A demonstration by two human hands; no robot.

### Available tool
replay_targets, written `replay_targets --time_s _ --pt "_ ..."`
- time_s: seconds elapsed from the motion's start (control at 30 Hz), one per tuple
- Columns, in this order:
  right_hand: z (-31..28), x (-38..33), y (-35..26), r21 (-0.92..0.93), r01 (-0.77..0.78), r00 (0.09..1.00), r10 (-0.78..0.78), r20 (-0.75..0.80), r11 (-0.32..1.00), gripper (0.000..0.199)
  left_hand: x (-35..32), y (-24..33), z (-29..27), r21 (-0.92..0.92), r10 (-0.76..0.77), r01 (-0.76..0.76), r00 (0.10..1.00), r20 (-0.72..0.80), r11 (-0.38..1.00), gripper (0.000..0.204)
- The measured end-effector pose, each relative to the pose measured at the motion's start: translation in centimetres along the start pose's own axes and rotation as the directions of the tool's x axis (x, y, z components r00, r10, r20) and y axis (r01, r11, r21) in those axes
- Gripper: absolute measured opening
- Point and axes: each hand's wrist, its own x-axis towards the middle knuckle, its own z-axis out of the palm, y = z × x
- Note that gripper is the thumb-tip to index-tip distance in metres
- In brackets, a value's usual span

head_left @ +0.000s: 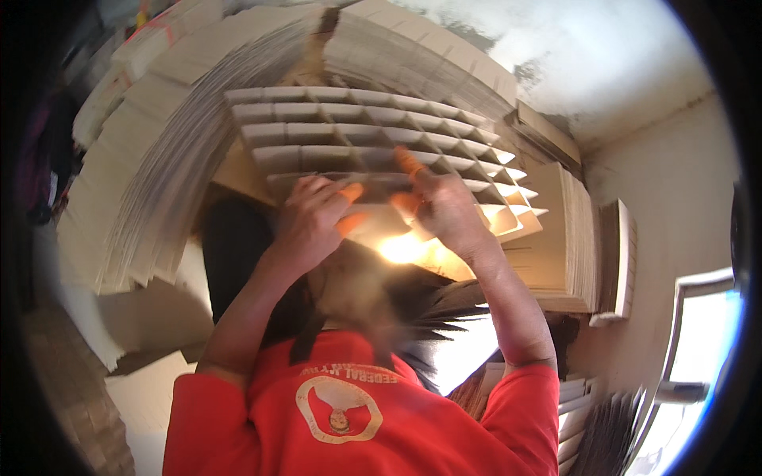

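Pale cardboard strips, slotted into a wide grid, spread out in front of a person in a red shirt, the left hand curled at the grid's near edge and the right hand reaching over it a little farther right. Orange coverings wrap the thumb and index finger of each hand, those digits parted on both, though blur makes it impossible to tell whether either hand pinches a strip. Tall, fanned stacks of cardboard curve around the left, with another stack to the right, beside a pale wall.
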Motion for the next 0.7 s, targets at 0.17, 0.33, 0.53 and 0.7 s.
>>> replay_targets --time_s 0.17,0.33,0.53,0.7 --pt "-2.5 -7.1 13.2 -0.260 -0.267 0.744 0.027 -0.667 0.928 0.036 0.1 0.9 -2.3 0.024 -0.017 0.016 0.999 0.030 1.000 0.056" --pt "-2.9 -18.0 23.5 -0.458 -0.762 0.638 0.411 -0.651 0.458 0.050 -1.5 -0.5 -3.4 0.154 -0.059 0.055 0.998 0.018 0.987 0.062" --pt "-3.0 -21.7 28.4 -0.434 -0.775 0.632 0.553 -0.543 0.460 0.038 -2.2 -1.7 -4.2 0.180 -0.174 0.161 0.983 0.056 0.970 0.060" --pt "-3.5 -21.5 29.0 -0.319 -0.838 0.536 0.558 -0.633 0.443 0.030 -2.3 -2.3 -4.2 0.224 -0.106 0.100 0.994 0.018 0.969 0.048"
